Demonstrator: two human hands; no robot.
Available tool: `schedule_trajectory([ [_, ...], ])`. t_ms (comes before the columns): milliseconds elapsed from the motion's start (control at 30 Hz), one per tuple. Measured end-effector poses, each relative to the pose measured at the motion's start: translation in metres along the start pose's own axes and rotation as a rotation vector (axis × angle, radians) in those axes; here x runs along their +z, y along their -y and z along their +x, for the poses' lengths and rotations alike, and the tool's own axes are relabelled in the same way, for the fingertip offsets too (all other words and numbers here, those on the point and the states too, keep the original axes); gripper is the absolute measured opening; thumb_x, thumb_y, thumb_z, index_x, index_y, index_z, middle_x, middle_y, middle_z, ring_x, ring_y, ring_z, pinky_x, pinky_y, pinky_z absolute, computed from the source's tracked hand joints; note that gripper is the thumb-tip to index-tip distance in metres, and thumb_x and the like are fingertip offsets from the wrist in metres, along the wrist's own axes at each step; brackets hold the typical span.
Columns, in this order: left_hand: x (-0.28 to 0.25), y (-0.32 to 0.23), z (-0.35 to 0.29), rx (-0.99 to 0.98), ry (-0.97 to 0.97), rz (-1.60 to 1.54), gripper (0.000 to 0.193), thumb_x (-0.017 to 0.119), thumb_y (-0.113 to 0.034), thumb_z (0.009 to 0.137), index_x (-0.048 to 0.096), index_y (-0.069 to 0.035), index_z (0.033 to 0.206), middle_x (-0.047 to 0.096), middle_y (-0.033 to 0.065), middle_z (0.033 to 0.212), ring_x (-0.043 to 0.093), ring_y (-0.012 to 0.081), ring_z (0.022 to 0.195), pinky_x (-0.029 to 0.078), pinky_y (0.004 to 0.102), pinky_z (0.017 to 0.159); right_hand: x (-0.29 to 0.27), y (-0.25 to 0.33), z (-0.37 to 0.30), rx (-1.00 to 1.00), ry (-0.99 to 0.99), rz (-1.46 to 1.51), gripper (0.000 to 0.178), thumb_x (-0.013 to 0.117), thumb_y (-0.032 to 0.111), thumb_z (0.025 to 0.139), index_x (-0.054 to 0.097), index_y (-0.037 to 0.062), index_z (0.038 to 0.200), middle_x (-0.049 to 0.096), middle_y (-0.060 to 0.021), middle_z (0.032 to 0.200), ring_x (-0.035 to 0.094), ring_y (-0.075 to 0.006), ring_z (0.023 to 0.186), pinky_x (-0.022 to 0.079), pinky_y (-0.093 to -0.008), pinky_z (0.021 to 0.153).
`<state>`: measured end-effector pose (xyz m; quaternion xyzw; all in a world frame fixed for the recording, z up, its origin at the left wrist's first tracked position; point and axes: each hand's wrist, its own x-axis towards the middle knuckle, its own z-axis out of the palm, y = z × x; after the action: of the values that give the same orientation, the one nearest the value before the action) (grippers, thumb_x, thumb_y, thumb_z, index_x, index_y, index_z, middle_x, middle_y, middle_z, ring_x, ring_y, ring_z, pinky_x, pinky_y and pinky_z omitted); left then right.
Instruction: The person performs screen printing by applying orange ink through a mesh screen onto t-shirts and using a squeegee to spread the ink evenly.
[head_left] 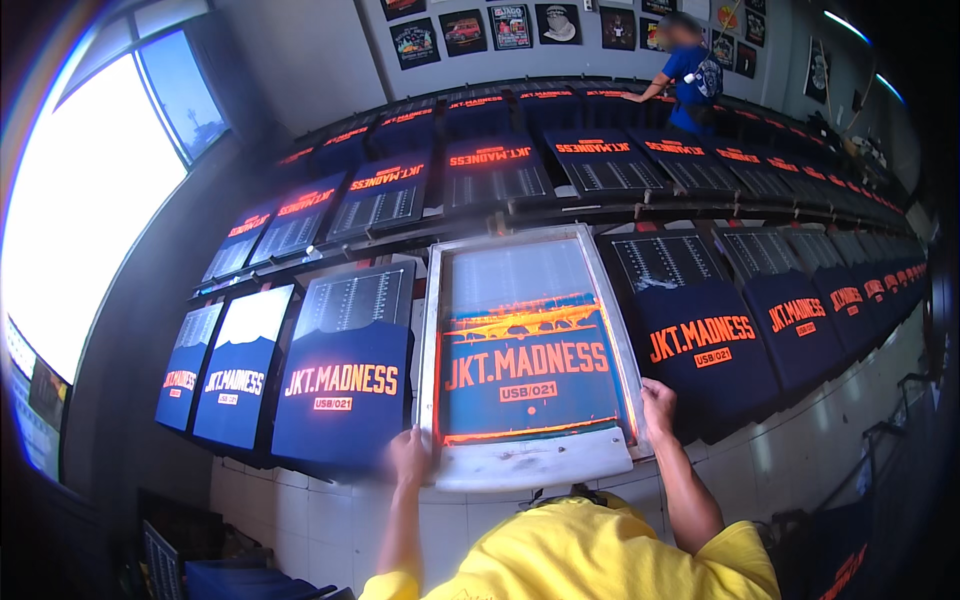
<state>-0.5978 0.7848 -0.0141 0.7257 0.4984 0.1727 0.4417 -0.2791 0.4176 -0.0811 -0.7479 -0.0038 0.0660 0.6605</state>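
Note:
A screen printing frame (432, 330) with a pale metal rim lies in front of me over one of the boards. Its mesh carries a lettering stencil, with orange ink (530, 322) smeared across the upper part and a thin orange line near the bottom. My left hand (407, 457) is closed on the frame's lower left side. On the opposite side, a little higher, my right hand (658, 408) grips the right edge. A whitish strip (535, 460) covers the frame's near end. What lies under the mesh is mostly hidden.
Navy shirts with orange lettering, such as this left one (345, 400) and this right one (705, 355), cover boards in long rows. Metal rails (480, 222) run between rows. Another person (690, 85) in blue stands at the far row. A bright window (100, 200) is at left.

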Motion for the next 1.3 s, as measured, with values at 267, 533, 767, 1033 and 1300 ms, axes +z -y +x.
schedule_trajectory([
  [267, 0.003, 0.004, 0.006, -0.049, 0.015, -0.062, 0.038, 0.054, -0.027, 0.098, 0.070, 0.006, 0.089, 0.065, 0.0087, 0.069, 0.058, 0.0162, 0.061, 0.044, 0.0333, 0.058, 0.003, 0.013, -0.001, 0.003, -0.017, -0.046, 0.025, 0.060, -0.001, 0.094, 0.067, -0.0073, 0.117, 0.072, -0.0138, 0.108, 0.067, -0.0175, 0.097, 0.052, -0.0298, 0.088],
  [533, -0.005, 0.002, 0.001, -0.066, 0.062, -0.165, 0.038, 0.056, -0.029, 0.096, 0.071, 0.005, 0.092, 0.067, 0.0086, 0.072, 0.059, 0.0148, 0.063, 0.045, 0.0313, 0.059, 0.005, 0.012, 0.000, 0.012, -0.010, -0.111, 0.025, 0.058, -0.001, 0.094, 0.066, -0.0080, 0.116, 0.071, -0.0146, 0.108, 0.067, -0.0186, 0.097, 0.052, -0.0306, 0.088],
  [767, 0.000, 0.043, 0.030, -0.075, 0.075, 0.054, 0.040, 0.063, -0.033, 0.092, 0.072, 0.002, 0.110, 0.074, 0.0206, 0.096, 0.072, 0.0296, 0.092, 0.054, 0.0377, 0.081, 0.010, 0.010, 0.002, 0.007, -0.014, -0.091, 0.023, 0.056, -0.003, 0.093, 0.067, -0.0088, 0.112, 0.072, -0.0127, 0.103, 0.067, -0.0174, 0.093, 0.052, -0.0288, 0.087],
  [1033, 0.003, 0.035, 0.030, -0.007, 0.064, 0.151, 0.039, 0.063, -0.037, 0.092, 0.074, -0.002, 0.106, 0.073, 0.0220, 0.090, 0.071, 0.0363, 0.089, 0.054, 0.0402, 0.078, 0.005, -0.025, 0.019, -0.173, -0.067, -0.258, 0.023, 0.059, 0.001, 0.092, 0.068, -0.0090, 0.110, 0.073, -0.0166, 0.100, 0.069, -0.0208, 0.091, 0.053, -0.0322, 0.086],
  [1300, 0.005, 0.021, 0.023, -0.074, 0.040, 0.142, 0.041, 0.061, -0.039, 0.094, 0.073, -0.002, 0.105, 0.070, 0.0239, 0.084, 0.071, 0.0374, 0.084, 0.052, 0.0410, 0.075, 0.005, -0.023, 0.021, -0.156, -0.065, -0.297, 0.023, 0.058, 0.003, 0.093, 0.067, -0.0079, 0.111, 0.072, -0.0152, 0.100, 0.068, -0.0210, 0.094, 0.052, -0.0327, 0.088],
])
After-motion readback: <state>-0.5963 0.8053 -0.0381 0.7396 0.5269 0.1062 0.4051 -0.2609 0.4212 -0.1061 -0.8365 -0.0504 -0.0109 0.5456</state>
